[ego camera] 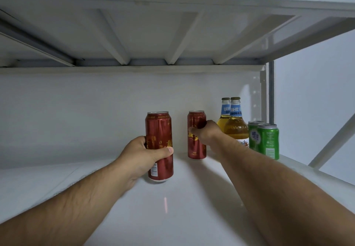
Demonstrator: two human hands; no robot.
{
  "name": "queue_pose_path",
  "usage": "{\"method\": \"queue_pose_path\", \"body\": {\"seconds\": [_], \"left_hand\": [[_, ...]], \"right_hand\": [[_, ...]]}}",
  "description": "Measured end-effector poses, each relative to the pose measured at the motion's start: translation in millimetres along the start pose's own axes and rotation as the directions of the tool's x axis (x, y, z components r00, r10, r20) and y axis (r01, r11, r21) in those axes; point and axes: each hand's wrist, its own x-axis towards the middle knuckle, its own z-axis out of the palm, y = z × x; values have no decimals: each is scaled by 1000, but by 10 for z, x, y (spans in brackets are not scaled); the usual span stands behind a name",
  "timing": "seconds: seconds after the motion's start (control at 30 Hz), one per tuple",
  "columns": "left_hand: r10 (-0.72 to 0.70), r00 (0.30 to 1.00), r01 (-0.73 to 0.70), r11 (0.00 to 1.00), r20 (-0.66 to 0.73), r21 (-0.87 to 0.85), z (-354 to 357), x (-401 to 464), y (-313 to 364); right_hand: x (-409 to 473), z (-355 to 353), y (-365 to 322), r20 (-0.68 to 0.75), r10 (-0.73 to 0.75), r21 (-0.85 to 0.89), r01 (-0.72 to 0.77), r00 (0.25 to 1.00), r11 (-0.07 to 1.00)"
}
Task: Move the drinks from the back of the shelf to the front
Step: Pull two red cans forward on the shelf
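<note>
Two tall red beer cans stand upright on the white shelf (172,217). My left hand (142,157) is wrapped around the nearer red can (159,130), mid-depth on the shelf. Further back, my right hand (206,133) grips the second red can (196,149) from its right side, close to the back wall. Right of it, two glass bottles of yellow drink (233,122) with blue neck labels stand one behind the other. Two green cans (268,142) stand at the far right, also one behind the other.
The underside of the upper shelf (153,34) with its ribs hangs low overhead. A white upright post (266,92) and a diagonal brace (334,140) bound the shelf on the right. The white back wall (76,111) closes the rear.
</note>
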Motion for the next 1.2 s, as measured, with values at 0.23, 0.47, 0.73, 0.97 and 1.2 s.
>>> {"method": "queue_pose_path", "body": {"seconds": [0.23,0.47,0.73,0.97,1.2], "left_hand": [[-1,1000,1,999,16,36,59,-5,45],[-6,1000,5,999,26,50,211,54,134],[-1,997,-3,999,73,49,602,153,263],[-33,997,26,995,70,94,935,309,226],[-39,998,30,989,56,144,1187,371,198]], "right_hand": [[-43,-55,-15,19,16,28,-16,1000,999],[-339,-257,-148,70,17,-63,-13,997,998],[-711,-677,-144,146,-71,-266,108,987,958],[-739,-970,-35,128,-100,-327,137,987,935],[-704,-995,119,179,-122,-245,164,976,956]]}}
